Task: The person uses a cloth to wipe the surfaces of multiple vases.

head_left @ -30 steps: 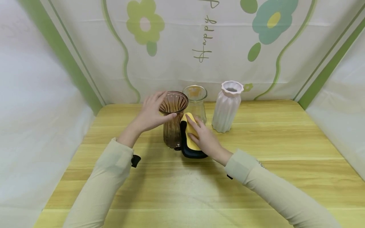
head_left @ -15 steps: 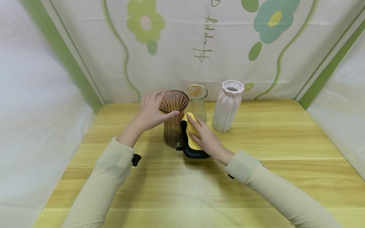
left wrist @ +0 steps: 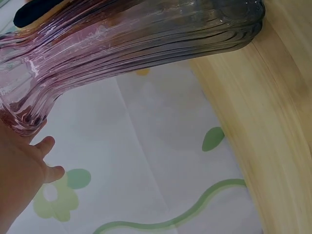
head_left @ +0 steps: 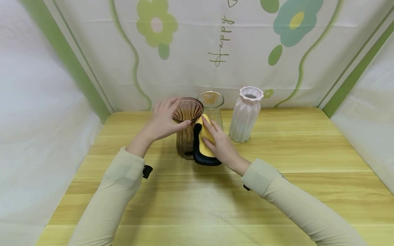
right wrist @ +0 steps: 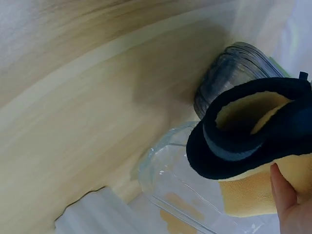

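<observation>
A tall ribbed vase [head_left: 184, 140] of purple-brown glass stands upright on the table. My left hand [head_left: 162, 120] holds it near the flared rim, thumb in front and fingers round the left side. In the left wrist view the vase [left wrist: 146, 41] crosses the top, and the left hand [left wrist: 19, 170] shows at its rim. A folded yellow cleaning cloth [head_left: 205, 145] with thick black edging is gripped in my right hand [head_left: 224, 146], against the vase's right side. The right wrist view shows the cloth [right wrist: 246, 195] folded over, with the right thumb [right wrist: 282, 192] on it.
Just behind the cloth stands a clear glass vase [head_left: 217, 116], partly hidden. Farther right is a white-pink fluted vase [head_left: 244, 119] with a scalloped rim. The wooden table [head_left: 292, 143] ends at a printed fabric backdrop [head_left: 184, 75], with white fabric at both sides.
My right hand has moved the cloth slightly upward along the vase's side. The left hand stays at the rim, and the vases keep their places.
</observation>
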Motion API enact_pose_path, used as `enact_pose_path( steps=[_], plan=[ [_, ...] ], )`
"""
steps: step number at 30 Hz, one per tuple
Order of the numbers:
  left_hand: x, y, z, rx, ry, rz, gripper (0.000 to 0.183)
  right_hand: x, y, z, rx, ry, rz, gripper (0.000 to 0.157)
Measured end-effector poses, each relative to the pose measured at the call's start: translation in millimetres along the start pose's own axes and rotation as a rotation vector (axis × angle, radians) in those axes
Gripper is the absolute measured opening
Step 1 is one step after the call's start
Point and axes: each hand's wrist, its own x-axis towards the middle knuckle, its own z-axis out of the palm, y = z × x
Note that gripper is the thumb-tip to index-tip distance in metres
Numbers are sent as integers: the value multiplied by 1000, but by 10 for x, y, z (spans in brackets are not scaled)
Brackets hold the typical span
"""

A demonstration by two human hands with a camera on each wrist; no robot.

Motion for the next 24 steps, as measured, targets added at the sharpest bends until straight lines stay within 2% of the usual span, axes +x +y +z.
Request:
enact_pose_path(
  steps=[6,16,24],
  plan=[
    [3,7,20,10,19,-16,96,-46,51,66,-35,-42,-4,69],
    [-2,27,46,-32,68,-46,98,-203,157,137,-57,-148,71,65],
    [-11,35,60,-46,105,-63,91,-240,188,136,-44,-133,41,64]
  ],
)
